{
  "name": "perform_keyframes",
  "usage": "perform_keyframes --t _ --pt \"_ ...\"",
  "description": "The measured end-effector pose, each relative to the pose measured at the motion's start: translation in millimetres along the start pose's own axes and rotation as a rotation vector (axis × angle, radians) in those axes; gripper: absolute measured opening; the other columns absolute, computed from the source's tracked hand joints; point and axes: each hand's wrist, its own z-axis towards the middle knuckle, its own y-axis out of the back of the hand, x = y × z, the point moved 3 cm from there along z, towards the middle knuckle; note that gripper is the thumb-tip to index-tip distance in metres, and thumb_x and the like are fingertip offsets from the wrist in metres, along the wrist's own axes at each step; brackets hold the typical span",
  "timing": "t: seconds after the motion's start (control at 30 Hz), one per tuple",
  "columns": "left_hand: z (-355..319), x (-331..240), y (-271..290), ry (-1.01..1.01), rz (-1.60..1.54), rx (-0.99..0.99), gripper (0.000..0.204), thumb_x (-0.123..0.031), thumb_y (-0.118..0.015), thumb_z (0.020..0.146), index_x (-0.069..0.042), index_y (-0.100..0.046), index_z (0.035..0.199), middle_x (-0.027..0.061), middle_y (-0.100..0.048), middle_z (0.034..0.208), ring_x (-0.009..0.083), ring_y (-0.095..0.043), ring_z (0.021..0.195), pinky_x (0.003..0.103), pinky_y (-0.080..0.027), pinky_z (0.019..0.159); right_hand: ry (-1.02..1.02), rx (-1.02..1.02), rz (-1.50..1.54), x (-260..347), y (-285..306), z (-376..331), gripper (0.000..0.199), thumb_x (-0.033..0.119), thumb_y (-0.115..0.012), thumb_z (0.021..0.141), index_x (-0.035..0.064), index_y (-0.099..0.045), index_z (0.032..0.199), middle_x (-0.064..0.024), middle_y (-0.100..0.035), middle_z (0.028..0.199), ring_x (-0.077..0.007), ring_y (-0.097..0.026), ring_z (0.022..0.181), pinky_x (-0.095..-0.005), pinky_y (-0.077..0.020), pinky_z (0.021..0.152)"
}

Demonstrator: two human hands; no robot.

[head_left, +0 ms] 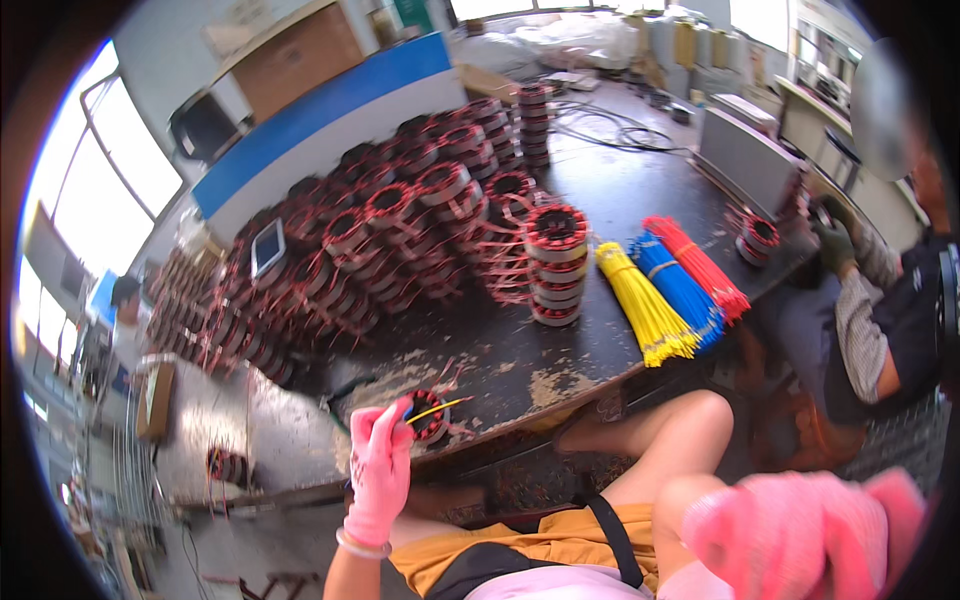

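My left hand [378, 455], in a pink glove, is at the table's front edge with its fingers pinched on a thin yellow wire [438, 408]. A bit of blue shows by the fingertips, too small to make out. Just beyond the fingers sits a motor stator [430, 424] with red insulation and loose red leads; the yellow wire crosses over it. My right hand [810, 535], also pink-gloved, is raised at the lower right, away from the table and smeared by motion; its fingers cannot be read.
Many stators [390, 210] stand stacked across the table's left and back, a phone [268, 247] lying on them. A taller stack [557, 265] stands mid-table beside yellow [648, 305], blue [675, 285] and red wire bundles [697, 268]. A co-worker [860, 330] sits at the right near another stator [757, 240].
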Motion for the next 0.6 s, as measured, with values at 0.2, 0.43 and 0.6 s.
perform_keyframes --t 0.2,0.43,0.6 --pt "7 60 -28 0.105 -0.026 0.037 0.04 0.006 -0.061 0.09 -0.01 -0.069 0.126 0.0117 -0.055 0.105 0.0245 -0.064 0.088 0.033 -0.053 0.08 0.953 0.743 -1.306 4 -5 -9 0.025 0.021 -0.062 0.094 0.0044 -0.062 0.112 -0.0034 -0.064 0.092 -0.013 -0.061 0.08 -0.034 -0.049 0.079" --pt "23 81 -60 0.019 -0.023 0.117 0.035 -0.011 -0.063 0.093 -0.013 -0.067 0.128 0.0083 -0.064 0.097 0.0296 -0.067 0.091 0.038 -0.054 0.08 1.564 0.981 -1.251 -36 12 -43 0.015 0.012 -0.058 0.093 0.0033 -0.063 0.104 -0.0013 -0.06 0.088 -0.0118 -0.058 0.069 -0.0323 -0.0463 0.071" --pt "33 87 -86 0.113 -0.114 0.111 0.035 -0.019 -0.061 0.096 -0.014 -0.063 0.131 0.0095 -0.07 0.1 0.0317 -0.068 0.093 0.04 -0.055 0.08 0.448 0.85 -1.697 -70 92 -13 0.02 0.012 -0.065 0.088 0.0034 -0.066 0.106 -0.0042 -0.064 0.094 -0.0179 -0.061 0.074 -0.0343 -0.0494 0.074"
